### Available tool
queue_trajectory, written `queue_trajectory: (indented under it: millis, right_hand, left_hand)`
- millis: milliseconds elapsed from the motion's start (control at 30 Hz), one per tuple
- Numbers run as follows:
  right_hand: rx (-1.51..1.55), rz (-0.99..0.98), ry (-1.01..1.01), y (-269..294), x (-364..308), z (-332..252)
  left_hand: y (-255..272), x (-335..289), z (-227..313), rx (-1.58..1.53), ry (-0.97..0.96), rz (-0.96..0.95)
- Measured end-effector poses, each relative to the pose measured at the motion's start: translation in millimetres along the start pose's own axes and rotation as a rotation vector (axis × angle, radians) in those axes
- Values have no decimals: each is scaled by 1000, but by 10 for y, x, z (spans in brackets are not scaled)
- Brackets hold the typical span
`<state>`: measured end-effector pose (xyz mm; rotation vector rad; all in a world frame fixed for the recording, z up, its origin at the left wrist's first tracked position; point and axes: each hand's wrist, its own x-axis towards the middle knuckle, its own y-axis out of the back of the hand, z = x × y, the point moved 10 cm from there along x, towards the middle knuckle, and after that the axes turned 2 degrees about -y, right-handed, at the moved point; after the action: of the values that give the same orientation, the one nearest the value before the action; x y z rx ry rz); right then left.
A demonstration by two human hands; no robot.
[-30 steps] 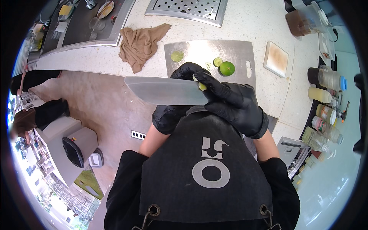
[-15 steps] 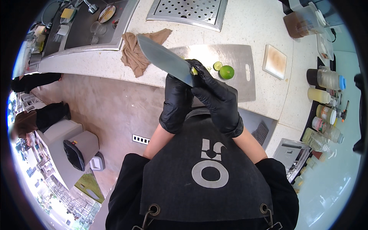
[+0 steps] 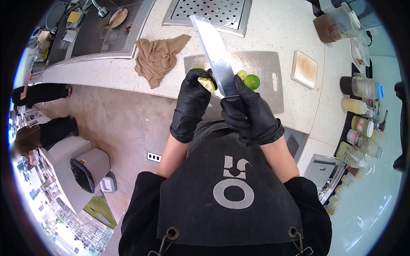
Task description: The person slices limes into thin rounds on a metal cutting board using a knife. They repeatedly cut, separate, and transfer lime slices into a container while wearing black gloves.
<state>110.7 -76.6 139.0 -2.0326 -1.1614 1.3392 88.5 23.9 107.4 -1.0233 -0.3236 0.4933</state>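
My right hand [image 3: 253, 113], in a black glove, is wrapped round the dark handle of a kitchen knife [image 3: 215, 53]. Its broad blade points up and away, tilted slightly left. In my black-gloved left hand [image 3: 191, 106] is a cut piece of lime [image 3: 207, 84], pale flesh showing, close to the blade's left side. Both hands are over the near part of a grey cutting board [image 3: 267, 64]. On the board lie a green lime [image 3: 252, 82] and, touching or just beside it, a cut lime piece [image 3: 242, 74]. Another lime piece [image 3: 198, 66] shows beyond my left hand.
A crumpled brown cloth [image 3: 158, 57] lies left of the board, near the sink [image 3: 102, 54]. A perforated metal drain tray [image 3: 171, 15] is set into the far counter. To the right are a white block [image 3: 304, 69] and several bottles [image 3: 353, 105]. People stand at far left.
The knife has swung from pointing up-left to nearly straight away from me. My hands have drawn apart, my right hand moving down and right, exposing the lime piece in my left.
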Motion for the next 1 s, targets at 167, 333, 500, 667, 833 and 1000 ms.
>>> queue_trajectory:
  millis: [167,333,500,667,833,1000]
  right_hand:
    - [-407,275,106,488,26,-202]
    - [-960,511,212,1100,306,-150]
    - [-1063,506,303,1041,354,-185]
    - [-1145,586,117,1190,388,-170]
    - [-773,402,291,678,103,-333]
    - [-785,295,365,203,-157,-541]
  left_hand:
    - [439,-60,-10,147,22,118]
    - [639,-135,-50,277,63,218]
    - [574,-148,34,440,97,344]
    - [322,-108,196,614,24,341]
    - [298,-140,103,572,166,304]
    - [-72,-122,119,564,217,202]
